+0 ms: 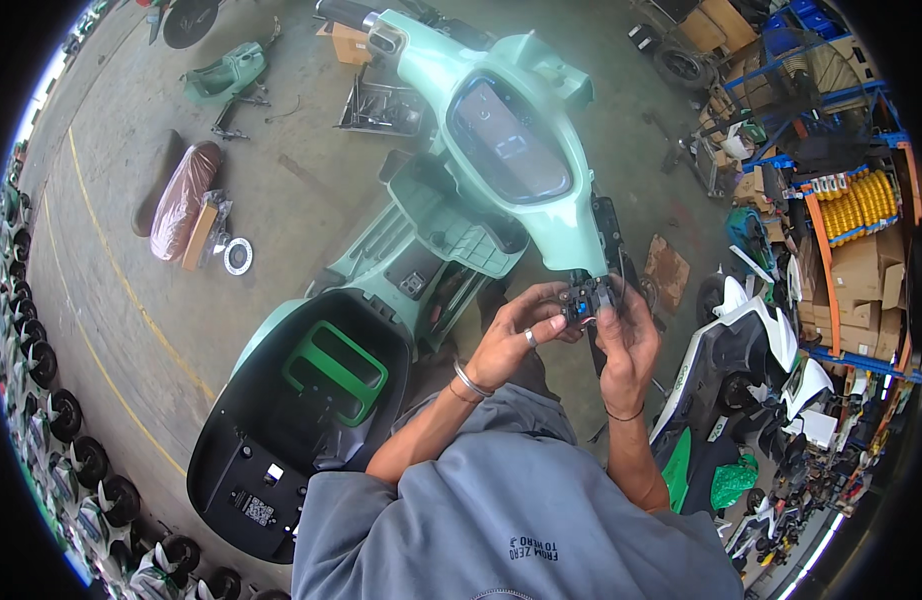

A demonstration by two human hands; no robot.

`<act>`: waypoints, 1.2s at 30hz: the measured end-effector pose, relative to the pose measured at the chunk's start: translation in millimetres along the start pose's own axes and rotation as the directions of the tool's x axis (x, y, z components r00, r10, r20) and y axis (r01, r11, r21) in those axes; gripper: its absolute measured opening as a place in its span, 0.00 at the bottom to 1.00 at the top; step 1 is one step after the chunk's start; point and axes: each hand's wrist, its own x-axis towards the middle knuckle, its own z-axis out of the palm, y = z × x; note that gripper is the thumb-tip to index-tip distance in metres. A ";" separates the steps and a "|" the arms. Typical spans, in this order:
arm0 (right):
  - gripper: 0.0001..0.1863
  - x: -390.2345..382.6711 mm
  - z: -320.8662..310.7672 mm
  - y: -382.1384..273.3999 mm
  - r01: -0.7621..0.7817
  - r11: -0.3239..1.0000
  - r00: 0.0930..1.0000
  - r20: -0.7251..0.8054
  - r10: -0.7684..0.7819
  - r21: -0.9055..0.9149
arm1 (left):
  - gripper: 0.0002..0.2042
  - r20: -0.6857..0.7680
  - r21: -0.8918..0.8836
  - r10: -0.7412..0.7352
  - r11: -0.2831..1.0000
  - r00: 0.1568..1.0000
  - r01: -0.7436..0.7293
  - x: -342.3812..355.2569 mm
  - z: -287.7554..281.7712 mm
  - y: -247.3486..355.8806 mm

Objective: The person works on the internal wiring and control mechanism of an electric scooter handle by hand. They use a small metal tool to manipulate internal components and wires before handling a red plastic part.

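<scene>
Both of my hands are at the right end of the handlebar on a mint-green scooter (421,65). Between them is a small black handlebar switch unit (584,298) with a bit of blue showing on it. My left hand (521,335), with a ring and a bracelet, pinches the unit from its left side. On the other side my right hand (631,350) grips it with the thumb in front, the fingers partly hidden behind. Just above the hands, the scooter's dashboard display (511,140) is lit. The open black under-seat compartment (271,370) holds a green frame-shaped part (346,375).
A plastic-wrapped seat (184,205), a white-and-black ring (238,256) and a green body panel (228,72) lie on the floor at left. A metal tray (381,108) sits beyond the scooter. White scooters (726,345) and loaded shelving (851,250) line the right.
</scene>
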 end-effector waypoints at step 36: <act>0.25 0.1 0.2 1.1 -0.002 1.000 1.000 -0.001 0.002 -0.006 | 0.18 -0.121 0.001 -0.037 0.999 0.992 0.037 12.2 -4.5 -7.8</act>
